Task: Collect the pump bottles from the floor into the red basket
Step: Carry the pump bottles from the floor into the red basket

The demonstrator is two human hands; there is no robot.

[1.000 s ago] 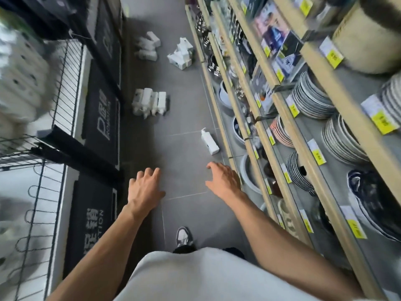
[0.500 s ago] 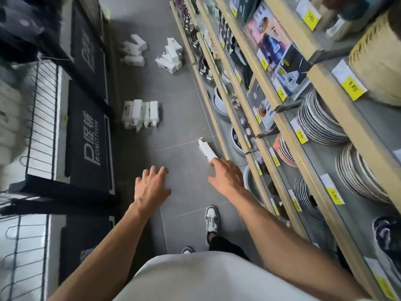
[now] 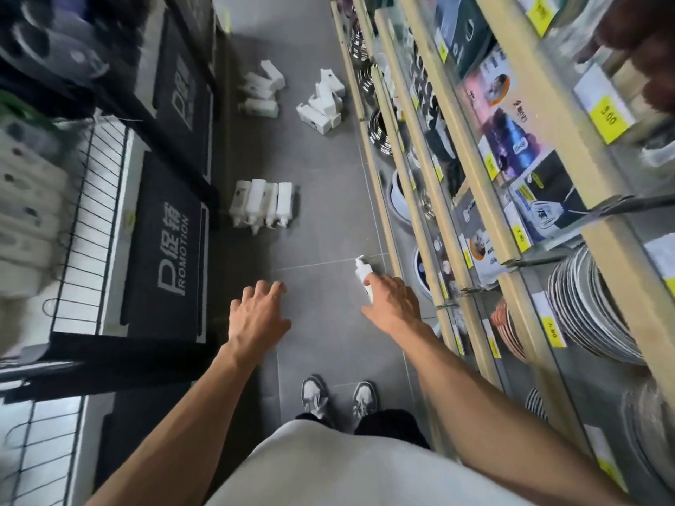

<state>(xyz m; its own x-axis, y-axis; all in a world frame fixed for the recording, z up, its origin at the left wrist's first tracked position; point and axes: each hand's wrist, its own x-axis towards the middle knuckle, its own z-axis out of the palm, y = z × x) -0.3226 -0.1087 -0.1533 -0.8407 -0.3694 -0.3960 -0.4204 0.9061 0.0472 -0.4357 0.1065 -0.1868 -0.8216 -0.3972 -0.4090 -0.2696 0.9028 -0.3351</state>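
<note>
Now I see the right hand [image 3: 392, 303] over the pump bottle [image 3: 362, 271] on the floor [image 3: 321, 246] by the shelf [image 3: 388, 231], grip unclear; left hand [image 3: 257, 312] spread, empty. A glancing touch could roll it underneath.

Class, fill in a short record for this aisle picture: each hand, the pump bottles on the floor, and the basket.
Left hand: open and spread, holding nothing
Right hand: over the single pump bottle; grip cannot be told
Row of bottles: lying side by side, mid-aisle
Far bottles: one heap, one cluster left of it
Red basket: not in view
</note>
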